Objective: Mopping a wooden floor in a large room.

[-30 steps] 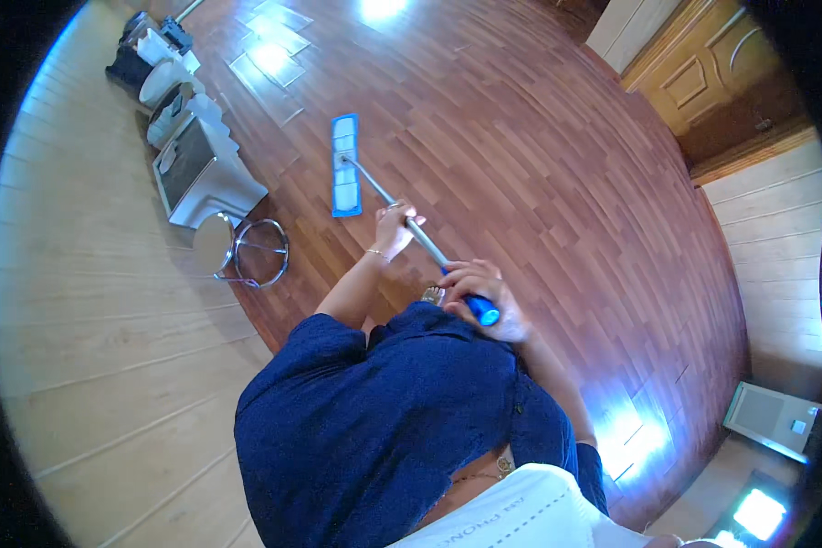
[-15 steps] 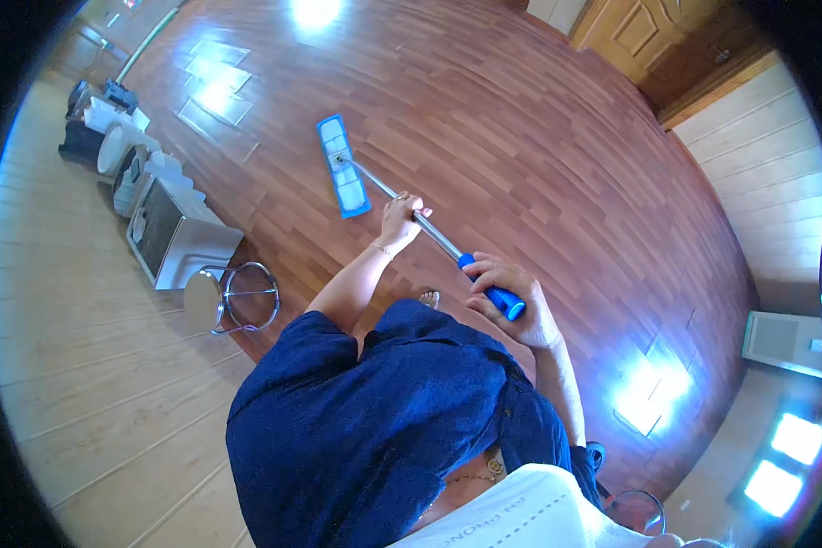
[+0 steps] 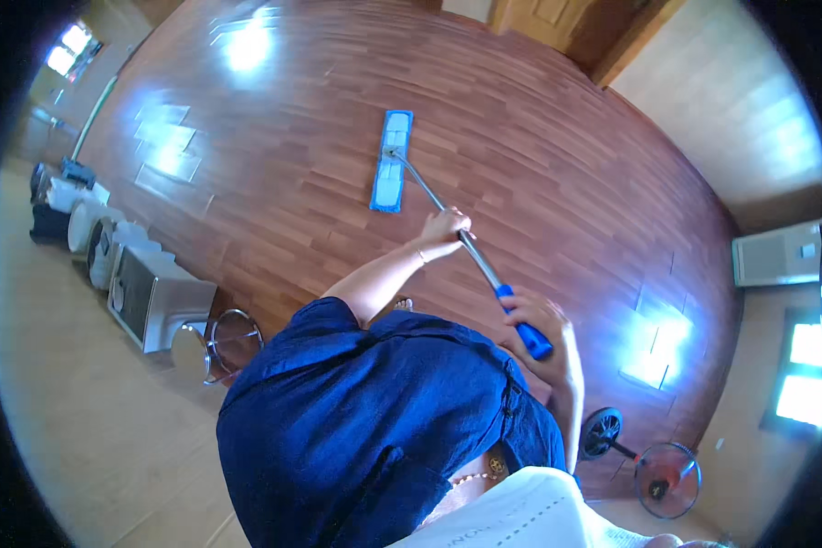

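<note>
A flat mop point(image 3: 389, 187) with a blue, pale-panelled rectangular head lies on the wood-look floor ahead of me. Its silver pole slants from the head down toward my right side. My left hand point(image 3: 444, 232) is wrapped round the middle of the metal pole. Farther up the pole, my right hand point(image 3: 541, 320) grips the blue handle point(image 3: 532, 340), whose end sticks out below the palm. The handle end is close to my dark blue clothing.
At left, a round stool point(image 3: 192, 354) with chrome legs stands beside a boxy silver appliance point(image 3: 160, 301) and several other items along the wall. A standing fan point(image 3: 667, 479) is at lower right. A white unit point(image 3: 776, 254) sits by the right wall; a wooden door point(image 3: 543, 23) is at the far side.
The mop head has swung to the right and turned more upright in view. Both hands have shifted right with the pole. The view has turned, bringing the fan into sight.
</note>
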A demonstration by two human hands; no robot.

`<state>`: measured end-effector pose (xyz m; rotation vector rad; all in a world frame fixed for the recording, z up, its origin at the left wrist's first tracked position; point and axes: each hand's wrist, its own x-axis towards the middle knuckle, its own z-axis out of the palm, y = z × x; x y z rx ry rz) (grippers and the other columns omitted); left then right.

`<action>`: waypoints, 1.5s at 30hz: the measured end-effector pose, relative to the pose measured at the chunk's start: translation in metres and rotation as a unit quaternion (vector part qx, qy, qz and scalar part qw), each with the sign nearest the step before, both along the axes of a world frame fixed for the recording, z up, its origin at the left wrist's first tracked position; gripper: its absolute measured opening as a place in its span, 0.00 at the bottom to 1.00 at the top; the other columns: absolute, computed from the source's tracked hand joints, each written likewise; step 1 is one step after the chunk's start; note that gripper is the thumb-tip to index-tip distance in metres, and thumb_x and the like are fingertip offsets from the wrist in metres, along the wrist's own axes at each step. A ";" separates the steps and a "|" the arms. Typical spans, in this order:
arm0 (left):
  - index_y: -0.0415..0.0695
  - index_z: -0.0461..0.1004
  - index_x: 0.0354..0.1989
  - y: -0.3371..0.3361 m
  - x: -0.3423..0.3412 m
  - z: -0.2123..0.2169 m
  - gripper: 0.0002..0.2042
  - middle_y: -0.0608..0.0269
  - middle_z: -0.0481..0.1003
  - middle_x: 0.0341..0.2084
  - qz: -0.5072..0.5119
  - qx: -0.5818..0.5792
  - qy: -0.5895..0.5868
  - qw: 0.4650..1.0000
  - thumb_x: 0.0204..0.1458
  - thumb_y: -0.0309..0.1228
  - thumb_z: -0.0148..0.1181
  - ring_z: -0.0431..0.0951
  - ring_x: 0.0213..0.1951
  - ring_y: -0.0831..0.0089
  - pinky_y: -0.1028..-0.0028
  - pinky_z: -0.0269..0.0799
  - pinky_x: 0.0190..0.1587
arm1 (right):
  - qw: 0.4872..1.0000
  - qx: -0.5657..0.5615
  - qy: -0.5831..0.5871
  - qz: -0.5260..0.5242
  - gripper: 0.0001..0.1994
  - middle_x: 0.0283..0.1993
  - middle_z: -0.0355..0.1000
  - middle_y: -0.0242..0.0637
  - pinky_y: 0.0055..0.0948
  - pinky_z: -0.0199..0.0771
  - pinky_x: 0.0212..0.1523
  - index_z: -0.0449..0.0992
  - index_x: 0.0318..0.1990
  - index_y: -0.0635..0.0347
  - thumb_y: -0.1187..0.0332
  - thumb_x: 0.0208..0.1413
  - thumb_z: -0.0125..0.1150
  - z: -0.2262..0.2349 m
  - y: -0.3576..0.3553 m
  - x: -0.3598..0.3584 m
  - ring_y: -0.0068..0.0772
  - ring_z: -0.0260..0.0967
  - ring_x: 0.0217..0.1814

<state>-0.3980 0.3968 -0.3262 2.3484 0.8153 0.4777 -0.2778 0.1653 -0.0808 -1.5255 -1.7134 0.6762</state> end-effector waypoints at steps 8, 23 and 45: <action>0.53 0.67 0.17 -0.126 0.113 0.057 0.08 0.64 0.73 0.19 -0.342 0.063 0.026 0.937 0.37 0.35 0.61 0.77 0.26 0.61 0.61 0.69 0.27 | 0.991 0.042 -0.064 -0.108 0.10 0.35 0.78 0.42 0.44 0.69 0.43 0.76 0.28 0.58 0.64 0.37 0.64 0.089 -0.139 0.046 0.48 0.75 0.41; 0.48 0.76 0.22 -0.277 0.161 0.118 0.11 0.56 0.77 0.24 -0.559 -0.089 -0.047 0.823 0.39 0.42 0.63 0.78 0.31 0.52 0.55 0.73 0.34 | 0.961 0.266 -0.072 0.038 0.14 0.22 0.74 0.43 0.37 0.71 0.26 0.77 0.24 0.66 0.61 0.42 0.65 0.182 -0.216 0.054 0.40 0.70 0.24; 0.47 0.66 0.15 0.024 -0.044 0.009 0.17 0.59 0.70 0.19 -0.044 0.061 0.029 0.997 0.46 0.45 0.60 0.75 0.30 0.56 0.56 0.69 0.32 | 0.985 0.121 0.119 0.020 0.10 0.41 0.72 0.45 0.44 0.66 0.50 0.74 0.30 0.59 0.67 0.40 0.65 -0.021 0.025 -0.030 0.50 0.68 0.50</action>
